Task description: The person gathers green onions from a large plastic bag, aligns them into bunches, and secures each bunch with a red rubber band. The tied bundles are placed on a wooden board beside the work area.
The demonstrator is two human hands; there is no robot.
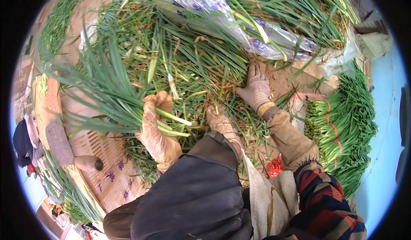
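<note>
My left hand [157, 124], in a thin stained glove, holds a bunch of long green garlic chives or similar leafy stalks [112, 95]; the pale cut ends point right and the leaves fan out to the left, partly blurred. My right hand [256, 87], in a knitted striped glove, reaches to the edge of a heap of green stalks [208, 53], its fingers spread and their tips partly among the leaves. I cannot see it gripping anything. Loose stalks and dry brown leaves [141, 47] lie beneath and between the hands.
A cleaver [61, 142] with a wooden handle rests on a board at the left, beside a slotted plastic crate [96, 150]. A plastic bag [199, 2] of greens lies at the top. Bundles tied with red bands [324, 134] stand at the right, and red bands [274, 167] lie near my right sleeve.
</note>
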